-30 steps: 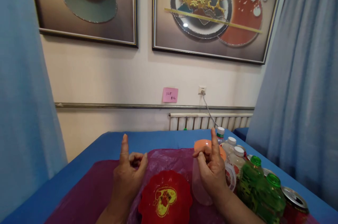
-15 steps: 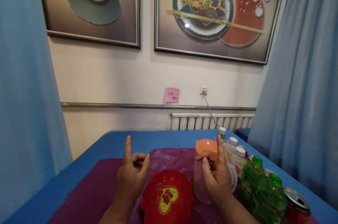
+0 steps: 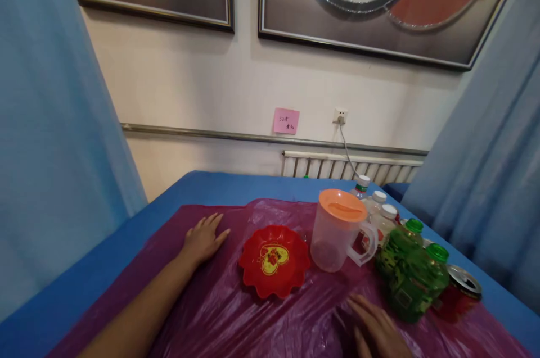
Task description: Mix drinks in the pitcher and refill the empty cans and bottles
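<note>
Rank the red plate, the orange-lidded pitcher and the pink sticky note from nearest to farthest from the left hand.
1. Red plate: just right of the left hand, on the purple sheet.
2. Orange-lidded pitcher: farther right, beyond the plate.
3. Pink sticky note: up on the back wall.

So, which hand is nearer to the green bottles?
The right hand. It lies flat on the purple plastic sheet, just in front of the green bottles. The left hand rests far across the sheet, beyond the red plate.
</note>
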`<state>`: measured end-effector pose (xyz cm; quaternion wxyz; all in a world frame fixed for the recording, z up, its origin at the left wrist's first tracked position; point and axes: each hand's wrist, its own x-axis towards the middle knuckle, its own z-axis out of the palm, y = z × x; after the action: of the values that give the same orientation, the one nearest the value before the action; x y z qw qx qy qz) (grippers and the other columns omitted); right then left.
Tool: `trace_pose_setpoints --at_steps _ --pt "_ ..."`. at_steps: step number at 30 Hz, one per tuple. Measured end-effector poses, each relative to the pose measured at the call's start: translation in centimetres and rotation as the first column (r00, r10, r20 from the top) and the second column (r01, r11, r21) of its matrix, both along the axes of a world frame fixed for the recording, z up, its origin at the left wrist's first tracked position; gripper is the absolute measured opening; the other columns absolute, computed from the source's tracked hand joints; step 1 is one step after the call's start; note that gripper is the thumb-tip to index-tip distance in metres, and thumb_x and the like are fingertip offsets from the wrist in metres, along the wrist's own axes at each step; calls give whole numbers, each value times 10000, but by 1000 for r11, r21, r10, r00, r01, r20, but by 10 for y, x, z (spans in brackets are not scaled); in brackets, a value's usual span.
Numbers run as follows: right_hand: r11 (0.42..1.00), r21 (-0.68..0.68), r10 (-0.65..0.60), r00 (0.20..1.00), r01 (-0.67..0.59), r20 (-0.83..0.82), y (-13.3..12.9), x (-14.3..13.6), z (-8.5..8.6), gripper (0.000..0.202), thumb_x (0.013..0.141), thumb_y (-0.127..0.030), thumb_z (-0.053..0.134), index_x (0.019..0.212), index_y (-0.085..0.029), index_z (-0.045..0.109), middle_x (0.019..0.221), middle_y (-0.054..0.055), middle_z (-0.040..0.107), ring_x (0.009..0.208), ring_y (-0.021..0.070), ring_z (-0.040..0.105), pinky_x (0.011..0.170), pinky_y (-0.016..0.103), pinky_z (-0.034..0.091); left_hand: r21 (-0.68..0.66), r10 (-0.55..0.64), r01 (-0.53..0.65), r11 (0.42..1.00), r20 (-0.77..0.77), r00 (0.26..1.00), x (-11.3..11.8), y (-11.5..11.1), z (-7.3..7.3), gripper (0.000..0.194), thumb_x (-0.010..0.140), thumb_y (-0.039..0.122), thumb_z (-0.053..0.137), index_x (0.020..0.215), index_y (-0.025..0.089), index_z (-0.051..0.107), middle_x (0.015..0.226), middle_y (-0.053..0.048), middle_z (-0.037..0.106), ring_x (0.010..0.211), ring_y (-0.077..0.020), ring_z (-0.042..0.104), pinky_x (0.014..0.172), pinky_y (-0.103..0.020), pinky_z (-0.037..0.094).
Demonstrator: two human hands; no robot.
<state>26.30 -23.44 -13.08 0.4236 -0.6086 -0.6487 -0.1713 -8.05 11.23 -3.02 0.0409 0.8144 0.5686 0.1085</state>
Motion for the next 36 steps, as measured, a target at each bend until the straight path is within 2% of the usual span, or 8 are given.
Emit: trace_pose_setpoints --at_steps 3,6,9,13,17,27,33,36 --pt "990 -18 -137 990 137 -19 -4 9 21 501 942 -261 564 1442 -254 530 1340 112 670 1179 295 677 879 430 626 -50 25 -28 998 -61 998 1 16 -11 720 896 595 440 1514 226 464 1611 -130 411 1471 -447 336 1117 -680 298" --pt "993 -90 -76 997 79 32 3 6 29 478 946 -262 579 1423 -259 558 1321 98 686 1161 279 689 892 416 627 -68 49 -56 996 -95 994 2 31 -14 743 899 640 406 1524 241 453 1616 -137 401 1464 -475 325 1107 -701 279" --pt "980 -200 18 992 7 126 15 -7 14 377 899 -286 625 1269 -303 696 1230 59 741 1044 267 740 817 381 645 -82 62 -71 994 -113 992 3 45 -15 767 895 679 385 1531 253 443 1632 -129 374 1470 -494 296 1103 -715 267" --pt "959 -250 -106 987 134 122 29 -32 -14 342 839 -320 670 1171 -314 752 1233 54 741 1039 303 734 805 421 628 -94 66 -78 993 -124 990 4 63 -18 774 898 697 365 1534 263 436 1649 -114 342 1477 -498 274 1107 -725 247" --pt "955 -260 -134 989 145 62 43 -49 -26 384 785 -312 705 1166 -320 750 1276 64 719 1087 348 709 844 475 594 -103 68 -81 991 -125 990 6 78 -21 768 900 690 367 1538 268 427 1653 -121 330 1480 -505 258 1082 -763 243" --pt "941 -334 24 970 60 240 72 -23 -34 497 776 -327 734 1273 -331 712 1291 65 705 1036 336 739 723 395 607 -132 83 -99 986 -123 989 11 111 -20 775 899 706 350 1546 283 409 1681 -115 256 1503 -505 192 1063 -805 229" --pt "811 -526 -154 960 257 232 82 -45 -30 533 721 -259 721 1251 -312 730 1375 61 649 1201 360 657 896 450 575 -118 80 -92 989 -104 991 16 127 -23 752 898 687 389 1533 287 433 1670 -116 287 1496 -507 219 1062 -805 235" --pt "792 -552 -166 962 262 217 82 -53 -26 540 723 -245 719 1257 -321 723 1394 60 637 1227 371 637 919 474 565 -99 68 -76 992 -81 994 17 130 -25 741 889 671 431 1523 289 449 1655 -117 324 1491 -504 241 1073 -799 231"
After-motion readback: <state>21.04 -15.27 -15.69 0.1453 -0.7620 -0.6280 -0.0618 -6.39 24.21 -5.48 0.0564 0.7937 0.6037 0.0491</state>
